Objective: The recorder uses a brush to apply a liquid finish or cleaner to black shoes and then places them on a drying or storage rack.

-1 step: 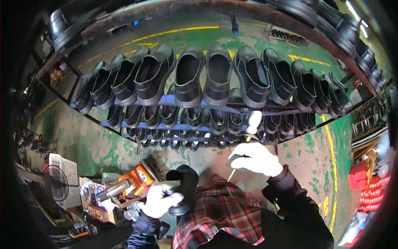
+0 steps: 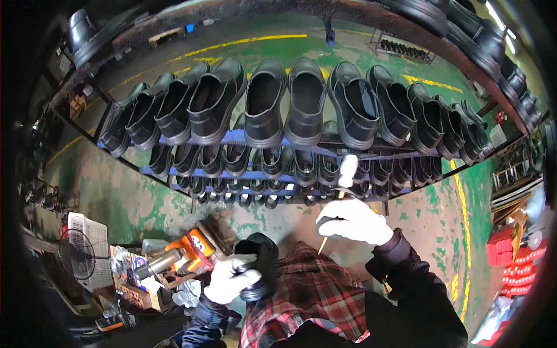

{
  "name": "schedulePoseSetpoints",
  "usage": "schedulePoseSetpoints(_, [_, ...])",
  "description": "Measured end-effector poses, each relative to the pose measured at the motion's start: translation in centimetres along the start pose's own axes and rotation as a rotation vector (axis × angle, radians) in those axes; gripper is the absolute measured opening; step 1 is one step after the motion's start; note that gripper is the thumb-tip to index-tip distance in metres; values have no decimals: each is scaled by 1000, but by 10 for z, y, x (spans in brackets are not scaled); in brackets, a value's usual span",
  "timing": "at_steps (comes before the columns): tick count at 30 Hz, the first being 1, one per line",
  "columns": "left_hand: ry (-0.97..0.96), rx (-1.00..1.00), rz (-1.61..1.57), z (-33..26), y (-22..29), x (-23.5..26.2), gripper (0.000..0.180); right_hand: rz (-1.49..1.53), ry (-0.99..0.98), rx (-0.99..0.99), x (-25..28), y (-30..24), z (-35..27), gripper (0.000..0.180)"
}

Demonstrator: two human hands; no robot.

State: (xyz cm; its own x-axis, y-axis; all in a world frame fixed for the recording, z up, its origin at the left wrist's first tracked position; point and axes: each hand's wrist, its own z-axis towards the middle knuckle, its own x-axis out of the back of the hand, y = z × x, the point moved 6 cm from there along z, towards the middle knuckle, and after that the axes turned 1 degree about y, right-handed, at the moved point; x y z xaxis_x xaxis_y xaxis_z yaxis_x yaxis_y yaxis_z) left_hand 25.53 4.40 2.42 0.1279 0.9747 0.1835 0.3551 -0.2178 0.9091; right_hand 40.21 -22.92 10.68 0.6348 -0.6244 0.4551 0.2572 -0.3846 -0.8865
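Note:
My left hand (image 2: 231, 281), in a white glove, grips a black shoe (image 2: 261, 255) at the lower middle, its fingers closed round the shoe's side. To the right, my right hand (image 2: 355, 221), also white-gloved, is closed on a thin, light stick with a rounded white end (image 2: 348, 169). That white end points up toward the rack, while the stick's thin lower end shows below the fingers. A dark patch lies between the fingers, too unclear to name. The stick and the held shoe are apart.
In front stands a rack (image 2: 232, 139) with several tiers of black slip-on shoes (image 2: 304, 101). An upper rail (image 2: 243, 26) carries more shoes. At left are an orange tool (image 2: 197, 246), a white plastic basket (image 2: 93, 255) and a small fan (image 2: 77, 255). Red trays (image 2: 522, 272) are stacked at right.
My left hand and the shoe have shifted slightly to the right. My right hand and the stick have moved a little left. Both hands keep their hold.

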Motion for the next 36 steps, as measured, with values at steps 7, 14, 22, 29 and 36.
schedulePoseSetpoints(7, [-173, 214, -301, -17, -40, -5, 16, -245, -352, 302, -73, 12, 24, 26])
schedulePoseSetpoints(14, [-61, 302, -304, -33, -53, -2, 37, -44, -201, 778, -162, -2, -12, 13])
schedulePoseSetpoints(22, [-67, -72, -141, -50, -60, 6, 40, 225, -430, -160, -134, 18, 27, 19])
schedulePoseSetpoints(29, [-433, -2, -444, -48, -75, -5, 31, 145, -598, 55, -172, -3, 42, 14])
schedulePoseSetpoints(36, [-333, -2, -88, -55, -80, -7, 24, -154, -663, 618, -216, -15, 25, 18])
